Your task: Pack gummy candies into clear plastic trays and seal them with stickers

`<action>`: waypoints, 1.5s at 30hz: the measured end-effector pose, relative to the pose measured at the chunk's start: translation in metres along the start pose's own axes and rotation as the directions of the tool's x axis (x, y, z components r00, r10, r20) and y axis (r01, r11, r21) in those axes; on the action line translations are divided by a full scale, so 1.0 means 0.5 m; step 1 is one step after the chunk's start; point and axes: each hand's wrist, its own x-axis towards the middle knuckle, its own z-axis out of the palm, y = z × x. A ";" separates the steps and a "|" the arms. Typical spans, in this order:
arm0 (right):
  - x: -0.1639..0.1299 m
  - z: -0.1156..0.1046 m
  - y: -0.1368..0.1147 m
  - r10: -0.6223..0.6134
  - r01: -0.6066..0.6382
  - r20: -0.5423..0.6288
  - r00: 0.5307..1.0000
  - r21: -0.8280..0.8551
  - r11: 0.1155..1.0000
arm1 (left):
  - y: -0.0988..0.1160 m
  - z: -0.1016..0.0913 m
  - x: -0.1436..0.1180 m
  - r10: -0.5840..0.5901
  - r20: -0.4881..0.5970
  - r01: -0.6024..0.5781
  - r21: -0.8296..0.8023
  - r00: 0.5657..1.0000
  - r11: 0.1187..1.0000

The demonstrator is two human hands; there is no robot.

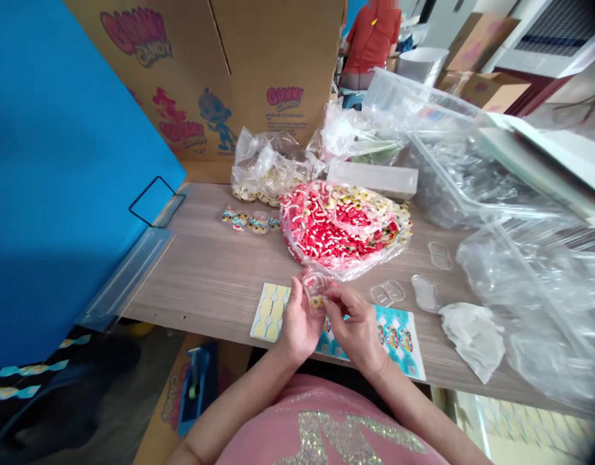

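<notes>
A small clear plastic case (313, 284) rests in my left hand (299, 325), whose thumb and fingers curl around it. Inside the case are a reddish piece and yellow gummy candies (317, 301) with dark centres. My right hand (354, 328) brings closed fingertips to the case's right side, beside the yellow pieces; whatever they pinch is hidden. Just beyond both hands lies an open clear bag of red-and-white gummy candies (321, 226), with yellow ones along its far side. Under my right hand is a printed blue sticker sheet (399, 339); a yellow label sheet (269, 311) lies left of my left hand.
Empty clear cases (388, 292) and a crumpled white tissue (474, 339) lie to the right. Large clear bins (452, 174) stand behind them. Several filled cases (252, 221) sit at left of the bag. A cardboard box (278, 58) closes the back; a co-worker (373, 42) is beyond.
</notes>
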 end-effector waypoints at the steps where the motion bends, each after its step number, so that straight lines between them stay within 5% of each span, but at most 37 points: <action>1: 0.000 -0.001 -0.005 -0.042 0.044 0.030 0.999 -0.052 0.998 | 0.002 -0.002 -0.002 0.018 0.020 -0.019 0.015 1.000 1.000; 7: 0.010 -0.010 -0.016 -0.058 0.079 0.093 0.994 -0.240 0.968 | 0.005 -0.026 -0.006 0.016 0.085 -0.028 0.144 0.996 0.989; 11: 0.033 -0.040 -0.017 -0.019 0.035 0.198 0.980 -0.079 0.996 | 0.006 -0.052 -0.020 -0.048 0.152 -0.009 0.351 0.987 0.936; 16: 0.029 -0.062 -0.010 0.065 -0.192 0.563 0.824 0.170 0.967 | 0.023 -0.070 -0.069 -0.172 0.167 0.069 0.492 0.971 0.868; 19: 0.001 -0.043 0.001 0.131 -0.320 0.563 0.816 0.251 0.914 | 0.037 -0.082 -0.091 -0.224 0.132 0.114 0.559 0.966 0.821; 25: -0.015 -0.017 0.029 0.191 -0.415 0.562 0.805 0.302 0.858 | 0.049 -0.110 -0.089 -0.150 0.073 0.057 0.697 0.986 0.715; 28: 0.014 -0.024 0.054 0.186 -0.296 0.445 0.876 0.192 0.936 | 0.049 -0.111 -0.065 -0.103 0.047 0.045 0.668 0.994 0.743; 31: 0.046 -0.021 0.076 0.094 -0.045 0.289 0.953 -0.172 0.984 | 0.044 -0.105 -0.027 -0.014 0.015 0.004 0.549 1.000 0.836; 35: 0.051 0.000 0.087 0.039 0.151 0.356 0.934 -0.490 0.858 | 0.030 -0.092 0.018 0.079 -0.026 -0.058 0.458 0.997 0.887; 41: 0.028 0.009 0.100 -0.060 0.232 0.334 0.941 -0.505 0.831 | 0.016 -0.084 0.037 0.143 0.001 -0.132 0.401 0.990 0.907; 45: 0.035 0.006 0.095 -0.012 0.190 0.321 0.947 -0.528 0.828 | 0.014 -0.086 0.031 0.155 -0.004 -0.139 0.415 0.988 0.899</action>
